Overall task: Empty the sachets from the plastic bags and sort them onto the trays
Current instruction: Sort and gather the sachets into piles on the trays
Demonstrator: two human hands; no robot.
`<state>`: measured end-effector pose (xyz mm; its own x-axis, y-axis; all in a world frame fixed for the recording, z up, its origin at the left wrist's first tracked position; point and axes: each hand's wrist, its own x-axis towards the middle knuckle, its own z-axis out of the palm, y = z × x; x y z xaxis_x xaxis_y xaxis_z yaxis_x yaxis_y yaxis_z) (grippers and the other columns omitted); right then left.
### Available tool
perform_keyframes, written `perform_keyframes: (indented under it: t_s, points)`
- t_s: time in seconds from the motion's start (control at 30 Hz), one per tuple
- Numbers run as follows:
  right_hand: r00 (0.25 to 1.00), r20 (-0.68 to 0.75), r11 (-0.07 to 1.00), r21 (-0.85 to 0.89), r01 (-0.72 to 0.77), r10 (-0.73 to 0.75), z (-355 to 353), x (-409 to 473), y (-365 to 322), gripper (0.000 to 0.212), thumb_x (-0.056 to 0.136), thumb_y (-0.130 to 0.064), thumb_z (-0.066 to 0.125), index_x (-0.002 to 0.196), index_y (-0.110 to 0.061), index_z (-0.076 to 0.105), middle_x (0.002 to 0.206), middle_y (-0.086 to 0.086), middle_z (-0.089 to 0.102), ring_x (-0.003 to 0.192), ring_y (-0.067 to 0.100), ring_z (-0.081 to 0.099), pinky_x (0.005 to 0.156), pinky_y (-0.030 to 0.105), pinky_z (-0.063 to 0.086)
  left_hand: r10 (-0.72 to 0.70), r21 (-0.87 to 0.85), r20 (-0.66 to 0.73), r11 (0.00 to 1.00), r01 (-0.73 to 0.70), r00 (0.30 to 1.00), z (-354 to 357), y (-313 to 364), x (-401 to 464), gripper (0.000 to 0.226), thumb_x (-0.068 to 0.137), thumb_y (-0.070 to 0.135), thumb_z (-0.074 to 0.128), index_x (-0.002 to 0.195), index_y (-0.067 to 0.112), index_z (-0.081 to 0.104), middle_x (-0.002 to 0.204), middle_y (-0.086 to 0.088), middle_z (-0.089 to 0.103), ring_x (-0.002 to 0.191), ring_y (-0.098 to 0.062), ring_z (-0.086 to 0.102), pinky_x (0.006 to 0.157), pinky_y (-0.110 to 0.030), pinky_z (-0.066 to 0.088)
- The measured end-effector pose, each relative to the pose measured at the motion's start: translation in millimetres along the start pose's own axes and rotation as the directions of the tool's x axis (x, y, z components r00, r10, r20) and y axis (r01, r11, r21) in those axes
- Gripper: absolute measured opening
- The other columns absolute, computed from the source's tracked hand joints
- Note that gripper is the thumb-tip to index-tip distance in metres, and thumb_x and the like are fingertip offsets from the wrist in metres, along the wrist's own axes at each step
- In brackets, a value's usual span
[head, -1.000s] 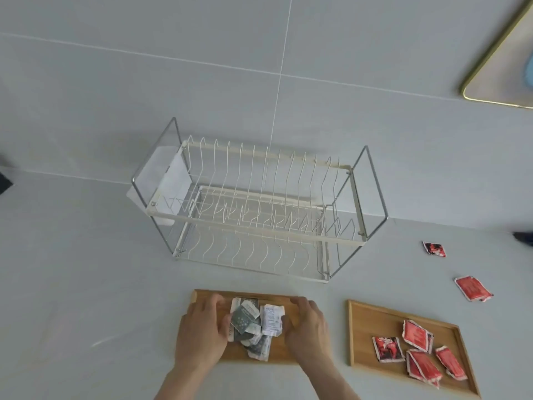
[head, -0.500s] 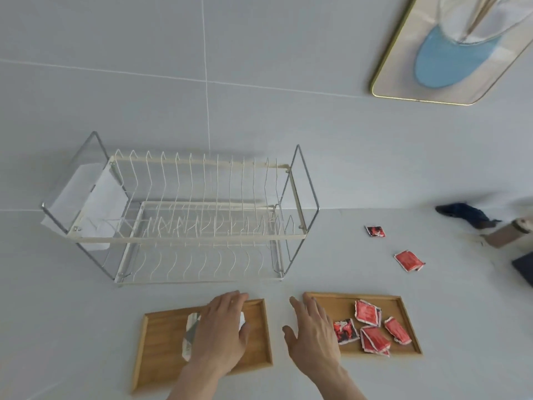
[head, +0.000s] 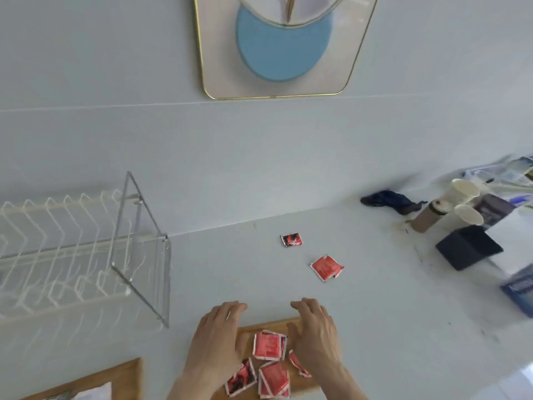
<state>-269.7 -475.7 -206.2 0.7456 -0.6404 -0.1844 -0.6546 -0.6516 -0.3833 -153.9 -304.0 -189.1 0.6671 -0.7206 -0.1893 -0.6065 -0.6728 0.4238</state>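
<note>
Red foil sachets [head: 266,346], crinkled, heaped on wooden tray [head: 271,324]

a pale grey tiled wall [head: 115,67] rose behind a white countertop [head: 389,298], with thin grout lines crossing it. a gold-rimmed framed picture [head: 284,47] with a blue shape hung on the wall, cut off at the top. at the left stood a cream wire dish rack [head: 72,255] with clear end panels. at the far right edge lay blurred clutter: paper cups [head: 464,192], a dark cloth [head: 389,200], a black box [head: 468,246] and a blue carton [head: 519,290]. the light was soft and even.
</note>
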Motion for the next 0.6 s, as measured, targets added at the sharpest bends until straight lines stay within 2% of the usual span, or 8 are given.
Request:
perform_keyframes:
  t_s: [0.07, 0.27, 0.43, 0.5, 0.6]
  points:
    - [0.998, -0.042, 0.998, 0.024, -0.052, 0.053, -12.7, 23.7, 32.6, 0.037, 0.087, -0.025, 0.071, 0.123, -0.020, 0.068, 0.126, 0.001, 0.066, 0.113, 0.029, 0.065, 0.092, 0.041, 0.053, 0.002, -0.008, 0.025, 1.000, -0.002, 1.000, 9.1, 26.3, 21.7, 0.053, 0.098, 0.038, 0.050, 0.148, 0.033, 0.034, 0.152, 0.015, 0.039, 0.142, -0.008, 0.034, 0.120, -0.030, 0.028]
    - [0.984, -0.062, 0.986, 0.027, -0.166, 0.167, -36.3, 102.6, 90.5, 0.039, 0.091, -0.033, 0.066, 0.126, -0.016, 0.063, 0.123, 0.007, 0.065, 0.110, 0.031, 0.061, 0.088, 0.041, 0.050, -0.022, 0.002, 0.053, 1.000, 0.022, 0.998, 24.3, 74.8, 77.7, 0.052, 0.101, 0.036, 0.047, 0.150, 0.031, 0.032, 0.154, 0.014, 0.035, 0.143, -0.009, 0.033, 0.120, -0.029, 0.026]
    - [0.975, -0.055, 0.976, 0.045, -0.211, 0.214, -27.8, 151.0, 102.9, 0.064, 0.089, -0.048, 0.066, 0.143, -0.020, 0.048, 0.139, 0.004, 0.056, 0.125, 0.029, 0.054, 0.095, 0.041, 0.048, -0.077, 0.038, 0.063, 0.997, 0.074, 0.995, 24.0, 86.0, 124.1, 0.051, 0.100, 0.035, 0.048, 0.148, 0.030, 0.035, 0.153, 0.012, 0.039, 0.142, -0.012, 0.035, 0.118, -0.030, 0.028]
    - [0.972, -0.055, 0.974, 0.019, -0.226, 0.226, -21.3, 160.9, 103.2, 0.064, 0.087, -0.045, 0.069, 0.143, -0.021, 0.048, 0.135, 0.004, 0.058, 0.123, 0.029, 0.053, 0.093, 0.041, 0.048, -0.089, 0.048, 0.064, 0.995, 0.086, 0.994, 24.5, 89.0, 144.9, 0.051, 0.099, 0.035, 0.049, 0.148, 0.030, 0.035, 0.152, 0.012, 0.040, 0.141, -0.012, 0.037, 0.118, -0.030, 0.030]
    - [0.970, -0.060, 0.972, 0.032, -0.233, 0.235, -13.6, 171.0, 103.2, 0.056, 0.083, -0.027, 0.075, 0.135, -0.020, 0.057, 0.120, 0.006, 0.061, 0.112, 0.031, 0.054, 0.084, 0.041, 0.050, -0.099, 0.068, 0.076, 0.993, 0.094, 0.992, 28.5, 90.0, 177.6, 0.051, 0.099, 0.036, 0.050, 0.147, 0.029, 0.037, 0.150, 0.011, 0.042, 0.139, -0.013, 0.038, 0.116, -0.030, 0.031]
